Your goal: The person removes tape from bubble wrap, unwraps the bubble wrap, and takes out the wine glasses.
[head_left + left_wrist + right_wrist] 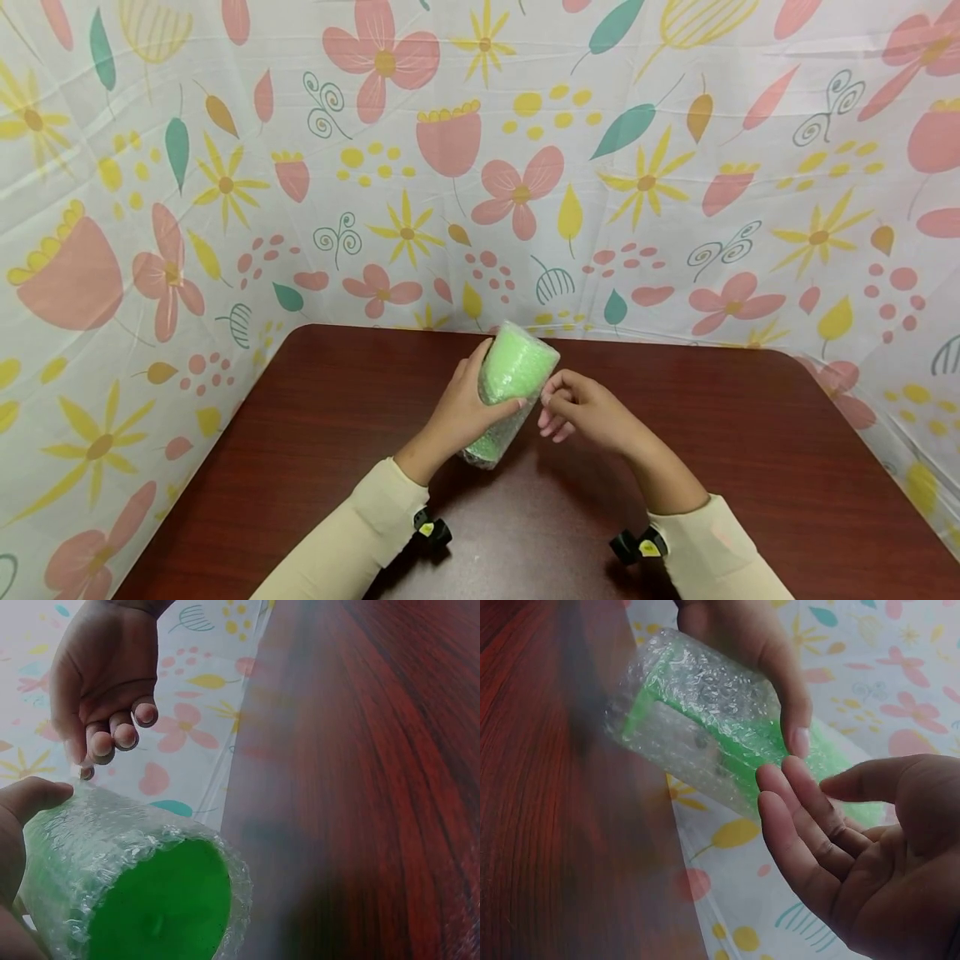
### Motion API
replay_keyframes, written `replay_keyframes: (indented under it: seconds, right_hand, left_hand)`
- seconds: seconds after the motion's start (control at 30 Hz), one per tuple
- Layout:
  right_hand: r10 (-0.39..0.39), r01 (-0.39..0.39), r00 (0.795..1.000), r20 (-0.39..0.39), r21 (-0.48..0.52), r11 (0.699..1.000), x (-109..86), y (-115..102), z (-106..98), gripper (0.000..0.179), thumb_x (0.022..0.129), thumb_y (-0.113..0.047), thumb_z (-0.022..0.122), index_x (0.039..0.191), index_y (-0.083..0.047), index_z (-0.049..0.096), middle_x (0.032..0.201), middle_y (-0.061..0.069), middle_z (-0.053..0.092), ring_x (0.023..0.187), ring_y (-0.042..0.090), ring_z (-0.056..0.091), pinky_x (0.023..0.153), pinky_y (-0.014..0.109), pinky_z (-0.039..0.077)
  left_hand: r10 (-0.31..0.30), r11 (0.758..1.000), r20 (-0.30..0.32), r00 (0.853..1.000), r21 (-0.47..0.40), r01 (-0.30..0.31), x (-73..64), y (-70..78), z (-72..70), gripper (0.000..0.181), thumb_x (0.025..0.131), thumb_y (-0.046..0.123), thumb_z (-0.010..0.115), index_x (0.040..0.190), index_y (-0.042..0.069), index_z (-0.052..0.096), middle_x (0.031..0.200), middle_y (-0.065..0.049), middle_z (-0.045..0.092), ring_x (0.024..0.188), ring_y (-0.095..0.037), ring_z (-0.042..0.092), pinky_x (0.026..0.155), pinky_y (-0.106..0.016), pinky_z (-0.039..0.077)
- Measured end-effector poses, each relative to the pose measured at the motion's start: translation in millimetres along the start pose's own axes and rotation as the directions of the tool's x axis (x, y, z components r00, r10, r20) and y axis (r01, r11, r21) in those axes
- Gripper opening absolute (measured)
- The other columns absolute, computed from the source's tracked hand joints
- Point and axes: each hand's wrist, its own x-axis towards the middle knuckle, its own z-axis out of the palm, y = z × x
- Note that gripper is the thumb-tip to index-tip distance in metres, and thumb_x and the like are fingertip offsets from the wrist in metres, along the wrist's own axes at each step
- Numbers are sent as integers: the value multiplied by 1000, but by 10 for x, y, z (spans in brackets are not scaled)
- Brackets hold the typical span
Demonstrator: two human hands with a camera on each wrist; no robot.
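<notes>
A green cylindrical object [517,358] is wrapped in clear bubble wrap [705,682] and tilts above the table. My left hand [468,400] holds it round the side, thumb across the front. One round end of the green object [165,900] shows through the wrap in the left wrist view. Beside its right edge is my right hand [588,408], palm turned up in the right wrist view. The right thumb and index finger come together at the edge of the wrap and pinch it; the other fingers are loosely bent.
A dark red-brown wooden table [300,467] lies under both hands. Behind it and along its sides hangs a white cloth [450,208] with printed flowers and leaves. Small black cameras [432,531] are worn at both wrists, over cream sleeves [360,525].
</notes>
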Motion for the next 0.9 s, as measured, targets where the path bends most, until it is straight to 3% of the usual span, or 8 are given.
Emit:
replay_keyframes:
  seconds: [0.13,0.3,0.6,0.9]
  right_hand:
    - [-16,16,1000,2,-7,1000,11,15,1,28,105,-17,55,111,9,51,83,19,69,76,27,73,70,51,60]
    - [-21,21,1000,4,9,1000,15,22,-4,27,105,-16,55,109,10,51,83,19,70,76,26,74,72,53,60]
    - [-9,9,1000,-4,18,1000,4,19,-8,25,105,-12,52,112,12,50,87,24,70,77,27,74,72,50,61]
    - [-8,8,1000,-7,6,1000,-9,13,-24,26,104,-8,47,116,15,48,90,25,70,78,29,74,74,53,60]
  left_hand:
    - [15,1000,41,999,-10,-14,1,-2,0,107,79,55,80,161,44,12,148,-10,45,121,-27,55,94,-49,52]
    - [61,998,65,996,-27,-59,14,-17,6,107,80,55,80,161,42,11,145,-9,49,120,-25,56,93,-47,52]
    - [0,1000,108,994,-12,1,-11,-12,-1,95,87,64,68,156,55,3,153,-11,42,124,-30,55,95,-52,51]
    - [27,999,74,997,-31,-25,2,-8,-15,101,85,60,72,159,50,4,159,-5,35,133,-29,49,100,-55,47]
